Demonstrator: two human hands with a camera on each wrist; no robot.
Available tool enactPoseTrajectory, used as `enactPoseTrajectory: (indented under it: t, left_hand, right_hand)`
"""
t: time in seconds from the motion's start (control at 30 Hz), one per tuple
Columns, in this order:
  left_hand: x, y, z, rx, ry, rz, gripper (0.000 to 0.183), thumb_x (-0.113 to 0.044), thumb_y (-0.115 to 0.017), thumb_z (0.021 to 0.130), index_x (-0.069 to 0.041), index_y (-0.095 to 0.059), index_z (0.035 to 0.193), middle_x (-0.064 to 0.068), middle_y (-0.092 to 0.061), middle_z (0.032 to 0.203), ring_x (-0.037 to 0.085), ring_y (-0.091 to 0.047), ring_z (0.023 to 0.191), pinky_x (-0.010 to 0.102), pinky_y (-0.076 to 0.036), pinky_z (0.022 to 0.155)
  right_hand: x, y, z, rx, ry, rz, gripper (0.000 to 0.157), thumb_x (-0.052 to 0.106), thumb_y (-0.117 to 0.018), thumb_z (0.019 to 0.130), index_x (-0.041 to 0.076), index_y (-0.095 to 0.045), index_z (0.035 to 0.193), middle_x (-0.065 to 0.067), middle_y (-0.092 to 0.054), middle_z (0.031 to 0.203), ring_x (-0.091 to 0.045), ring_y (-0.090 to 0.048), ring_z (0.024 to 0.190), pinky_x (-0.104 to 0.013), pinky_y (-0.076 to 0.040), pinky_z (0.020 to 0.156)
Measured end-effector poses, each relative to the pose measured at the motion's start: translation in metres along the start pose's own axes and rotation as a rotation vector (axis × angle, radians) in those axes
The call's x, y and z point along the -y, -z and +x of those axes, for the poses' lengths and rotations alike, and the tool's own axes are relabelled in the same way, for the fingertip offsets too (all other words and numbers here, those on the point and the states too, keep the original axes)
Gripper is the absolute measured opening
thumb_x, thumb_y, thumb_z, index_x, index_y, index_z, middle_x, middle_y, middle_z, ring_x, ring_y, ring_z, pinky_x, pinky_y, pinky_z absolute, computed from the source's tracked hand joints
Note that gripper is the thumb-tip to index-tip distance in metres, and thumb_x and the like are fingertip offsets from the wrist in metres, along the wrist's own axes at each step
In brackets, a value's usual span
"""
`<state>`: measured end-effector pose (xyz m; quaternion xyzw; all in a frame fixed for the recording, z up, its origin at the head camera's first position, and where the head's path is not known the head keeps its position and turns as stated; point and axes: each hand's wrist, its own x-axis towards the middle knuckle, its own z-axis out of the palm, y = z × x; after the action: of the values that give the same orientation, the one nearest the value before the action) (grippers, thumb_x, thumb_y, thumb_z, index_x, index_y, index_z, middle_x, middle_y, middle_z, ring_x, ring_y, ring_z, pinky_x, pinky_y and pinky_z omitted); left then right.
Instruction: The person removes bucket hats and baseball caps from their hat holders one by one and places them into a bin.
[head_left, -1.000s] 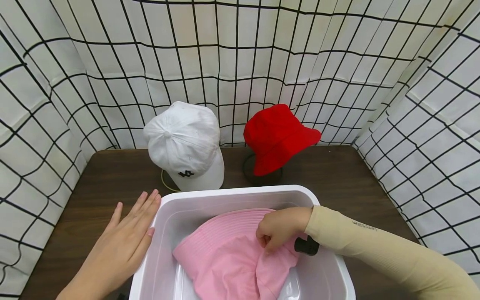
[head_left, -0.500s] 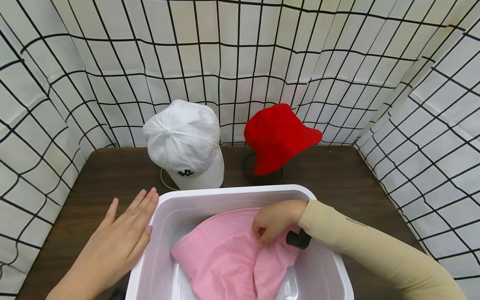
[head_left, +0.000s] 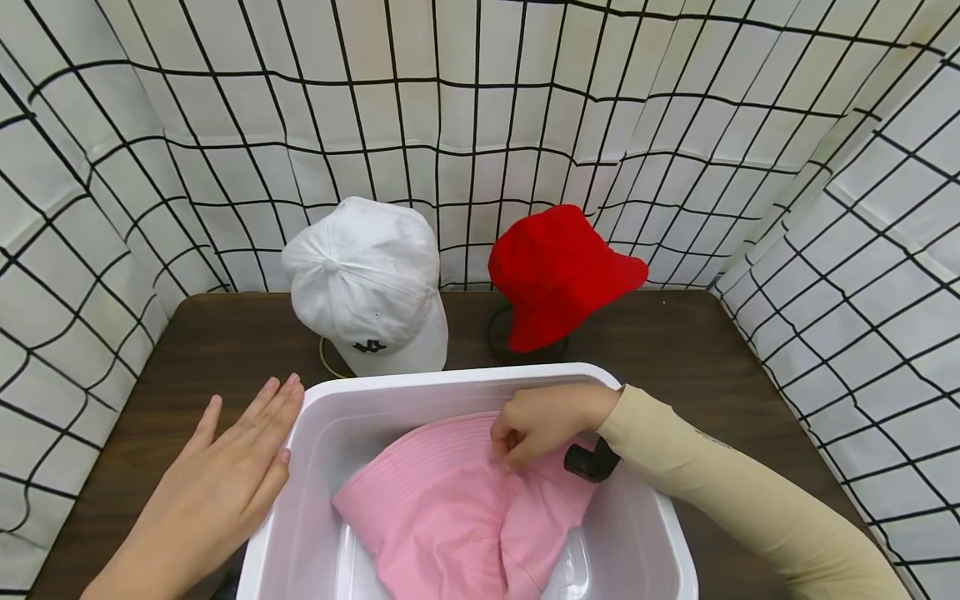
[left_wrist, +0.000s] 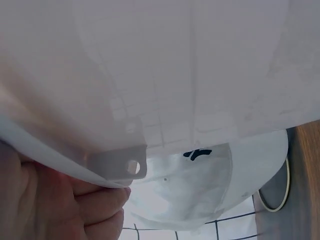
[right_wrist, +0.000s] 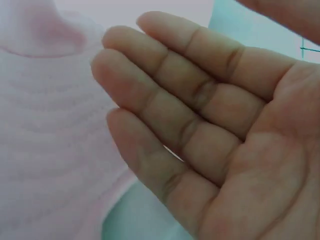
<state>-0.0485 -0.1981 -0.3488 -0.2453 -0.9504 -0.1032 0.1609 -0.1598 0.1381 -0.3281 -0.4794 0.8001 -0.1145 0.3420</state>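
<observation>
A pink bucket hat (head_left: 442, 508) lies in a white plastic basin (head_left: 450, 382), its stitched brim toward the basin's far side. My right hand (head_left: 551, 425) is inside the basin, over the hat's brim. In the right wrist view its fingers (right_wrist: 165, 95) are only slightly bent, apart from the pink cloth, with nothing in the palm. With straight fingers, my left hand (head_left: 221, 479) rests along the basin's left rim. The left wrist view shows its fingertips (left_wrist: 102, 202) beneath the rim lip, beside a small tab with a hole.
Behind the basin, a white baseball cap (head_left: 367, 283) sits on a stand at the left. To its right, a red bucket hat (head_left: 558, 275) hangs tilted on a dark stand. A black wire grid backed with white cloth surrounds the brown table (head_left: 217, 342).
My right hand has shifted a little left and farther back over the pink bucket hat. The left hand and basin appear slightly farther left, with a small camera shift. The other hats stay put.
</observation>
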Motion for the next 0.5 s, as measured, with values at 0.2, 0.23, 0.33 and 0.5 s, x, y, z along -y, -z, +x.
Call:
enactPoseTrajectory:
  t: [0.2,0.23,0.33,0.5]
  left_hand:
    - [0.001,0.000,0.002,0.014,0.033,-0.009,0.059,-0.017,-0.047,0.095,-0.003,-0.025,0.149,0.014,-0.033,0.149,0.004,-0.005,0.141,0.048,0.000,0.114]
    - [0.002,-0.001,0.003,0.014,0.037,-0.013,0.059,-0.016,-0.046,0.095,-0.003,-0.024,0.149,0.014,-0.032,0.150,0.003,-0.005,0.141,0.048,0.000,0.114]
    - [0.003,-0.002,0.004,0.013,0.047,-0.031,0.059,-0.015,-0.045,0.096,-0.004,-0.023,0.149,0.012,-0.029,0.151,0.003,-0.005,0.141,0.047,0.000,0.114]
    - [0.004,-0.004,0.005,-0.001,0.034,-0.082,0.059,-0.013,-0.043,0.097,-0.006,-0.019,0.151,0.008,-0.021,0.155,0.006,-0.006,0.142,0.047,0.000,0.114]
  right_hand:
    - [-0.006,0.006,-0.012,-0.087,0.005,0.010,0.007,0.018,-0.066,0.087,0.017,-0.066,0.079,0.016,-0.054,0.064,0.001,-0.046,0.060,-0.017,-0.042,0.061]
    - [-0.007,0.007,-0.013,-0.094,0.004,0.024,0.008,0.018,-0.066,0.086,0.017,-0.066,0.079,0.015,-0.053,0.064,0.001,-0.045,0.060,-0.017,-0.042,0.060]
    - [-0.009,0.008,-0.017,-0.102,0.014,0.068,0.008,0.016,-0.067,0.086,0.014,-0.066,0.078,0.015,-0.053,0.063,0.002,-0.044,0.059,-0.017,-0.042,0.060]
    - [-0.009,0.008,-0.019,-0.103,0.032,0.095,0.007,0.014,-0.067,0.087,0.013,-0.066,0.080,0.014,-0.055,0.065,0.003,-0.046,0.060,-0.018,-0.044,0.061]
